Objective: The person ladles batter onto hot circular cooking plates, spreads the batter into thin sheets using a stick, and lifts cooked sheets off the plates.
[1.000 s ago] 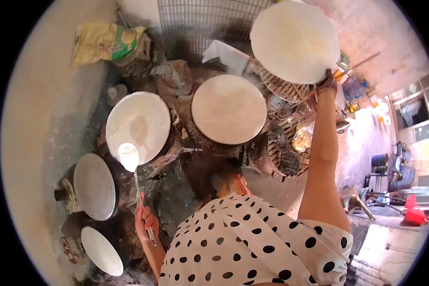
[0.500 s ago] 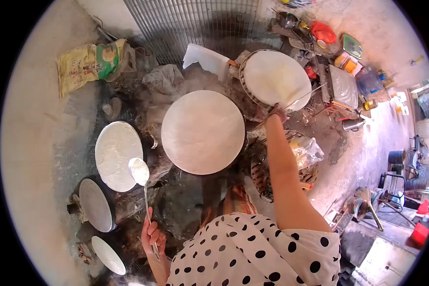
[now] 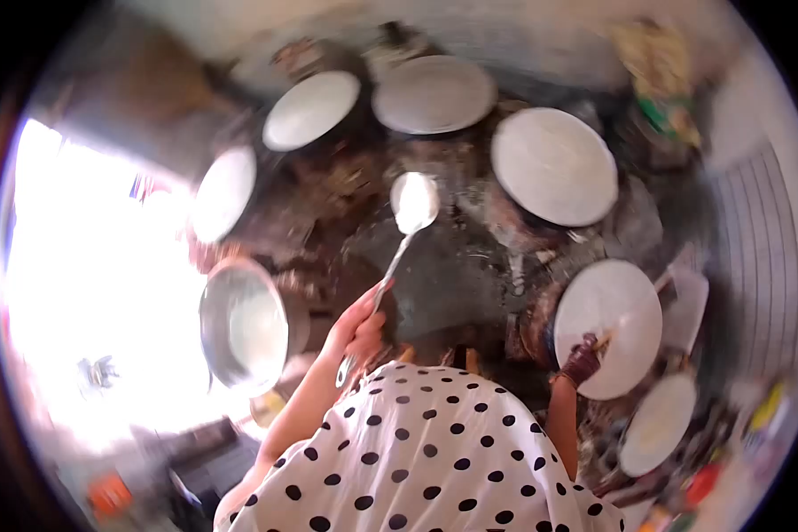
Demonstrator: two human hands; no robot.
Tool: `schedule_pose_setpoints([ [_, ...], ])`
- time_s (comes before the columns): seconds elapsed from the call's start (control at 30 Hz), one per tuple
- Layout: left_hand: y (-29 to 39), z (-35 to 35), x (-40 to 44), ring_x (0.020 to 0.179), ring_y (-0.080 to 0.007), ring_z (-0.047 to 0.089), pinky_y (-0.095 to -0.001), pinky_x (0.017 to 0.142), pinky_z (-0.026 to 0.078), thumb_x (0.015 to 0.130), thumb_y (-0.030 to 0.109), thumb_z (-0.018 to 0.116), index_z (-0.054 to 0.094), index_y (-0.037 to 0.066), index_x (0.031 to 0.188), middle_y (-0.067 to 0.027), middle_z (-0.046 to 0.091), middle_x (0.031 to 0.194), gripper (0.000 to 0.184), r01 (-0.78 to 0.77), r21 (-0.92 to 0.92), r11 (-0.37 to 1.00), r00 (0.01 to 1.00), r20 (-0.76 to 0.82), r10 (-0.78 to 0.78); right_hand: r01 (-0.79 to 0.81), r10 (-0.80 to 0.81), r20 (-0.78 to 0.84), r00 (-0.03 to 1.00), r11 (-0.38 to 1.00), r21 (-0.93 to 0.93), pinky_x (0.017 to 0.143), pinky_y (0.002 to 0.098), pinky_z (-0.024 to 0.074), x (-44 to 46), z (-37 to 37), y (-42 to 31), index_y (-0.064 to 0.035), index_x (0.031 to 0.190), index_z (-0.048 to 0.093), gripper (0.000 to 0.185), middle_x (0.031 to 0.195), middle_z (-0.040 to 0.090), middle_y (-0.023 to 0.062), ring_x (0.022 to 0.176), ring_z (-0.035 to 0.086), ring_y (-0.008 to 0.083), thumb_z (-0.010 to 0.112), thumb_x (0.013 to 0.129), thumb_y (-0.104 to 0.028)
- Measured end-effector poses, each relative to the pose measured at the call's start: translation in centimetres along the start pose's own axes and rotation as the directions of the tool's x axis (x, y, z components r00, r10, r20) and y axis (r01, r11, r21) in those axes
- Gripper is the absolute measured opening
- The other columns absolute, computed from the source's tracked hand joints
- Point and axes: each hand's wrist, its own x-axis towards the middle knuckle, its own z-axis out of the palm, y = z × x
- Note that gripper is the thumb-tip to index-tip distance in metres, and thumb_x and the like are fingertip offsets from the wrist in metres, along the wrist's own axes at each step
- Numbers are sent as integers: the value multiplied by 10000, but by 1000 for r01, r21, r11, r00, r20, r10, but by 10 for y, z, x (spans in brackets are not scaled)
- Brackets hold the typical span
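Observation:
My left hand [image 3: 360,326] is closed round the handle of a long metal ladle [image 3: 415,204], whose bowl holds white batter. My right hand [image 3: 582,358], in a dark glove, is over the left part of a round pale griddle [image 3: 614,310]. A thin brown stick shows at its fingers, blurred by motion. Beyond that griddle's lower right edge lies a round white sheet [image 3: 658,426]. Further round griddles stand at the upper right [image 3: 554,167], the top centre [image 3: 434,96], the upper left [image 3: 312,111] and the left [image 3: 225,195].
A metal pot [image 3: 244,326] with pale liquid stands at the left. A yellow and green bag [image 3: 661,80] is at the upper right, near a wire grille [image 3: 762,248]. A white cloth or sheet [image 3: 687,306] lies beyond the right griddle.
The view has swung left, bringing the pot into sight. My right hand has left the round white sheet, now lying beyond the griddle, and is over the griddle. The ladle is still in my left hand.

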Motion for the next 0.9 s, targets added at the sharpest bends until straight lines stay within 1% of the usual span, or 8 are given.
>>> schedule_pose_setpoints([
  [0.03, 1, -24, -1, 368, -18, 263, -191, 335, 230, 1010, 194, 393, 331, 147, 1433, 61, 268, 554, 431, 11, -243, 970, 999, -43, -23, -64, 82, 50, 995, 954, -292, 498, 331, 467, -29, 43, -33, -18, 1040, 675, 352, 818, 681, 115, 553, 603, 188, 608, 883, -325],
  [0.07, 4, -49, -11, 371, -15, 267, -190, 336, 225, 1013, 193, 384, 342, 155, 1426, 63, 261, 557, 417, 15, -470, 882, 998, -54, -46, 299, -258, 159, 953, 715, -632, 473, 269, 433, -49, 75, -34, -44, 823, 707, 246, 663, 616, 43, 544, 573, 124, 655, 865, -280],
  [0.17, 18, -130, -89, 378, -14, 290, -189, 343, 244, 1014, 181, 390, 297, 147, 1452, 67, 304, 585, 450, -222, -458, 861, 975, -122, 187, 200, -14, 714, 700, 963, -178, 504, 239, 445, -144, 165, -56, -55, 1054, 673, 228, 702, 648, 19, 567, 588, 107, 607, 917, -224],
  [0.23, 14, -134, -155, 408, -51, 324, -190, 346, 258, 995, 163, 433, 305, 144, 1457, 37, 357, 601, 479, -289, 286, 914, 808, -439, 393, 394, 39, 866, 498, 879, -267, 521, 221, 454, -185, 189, -75, -57, 1128, 631, 254, 810, 669, 21, 586, 594, 90, 601, 922, -202],
  [0.33, 31, -215, -216, 436, -53, 366, -201, 352, 285, 970, 148, 445, 471, 142, 1292, 36, 421, 628, 323, -214, 214, 953, 664, -684, 303, 408, 126, 989, 79, 901, -147, 461, 235, 452, -283, 251, -36, -44, 1041, 636, 223, 744, 655, 24, 516, 567, 82, 621, 910, -224],
  [0.47, 22, -405, -254, 435, -62, 382, -209, 364, 301, 959, 134, 459, 469, 115, 950, 25, 449, 626, 23, -374, -235, 897, 706, -699, 111, 625, 600, 799, -44, 641, -446, 392, 260, 431, -486, 271, -22, -226, 1383, 445, 494, 723, 595, 32, 449, 514, 109, 465, 900, -126],
  [0.63, 117, -535, -209, 440, -76, 439, -237, 391, 347, 924, 132, 476, 500, 81, 899, 1, 501, 628, 61, -90, 28, 996, 631, -772, 79, 356, 904, 415, -100, 422, -834, 482, 341, 480, -577, 374, 57, -229, 1365, 384, 511, 813, 587, 81, 596, 585, 192, 423, 888, -47],
  [0.9, 163, -665, -134, 499, -156, 551, -313, 472, 458, 849, 80, 472, 579, 5, 871, -69, 567, 631, 131, 363, 394, 844, 598, -793, 113, 177, 901, 429, -66, 434, -883, 467, 326, 463, -633, 426, 162, -122, 1233, 471, 346, 772, 582, 73, 566, 550, 182, 443, 891, -80],
])
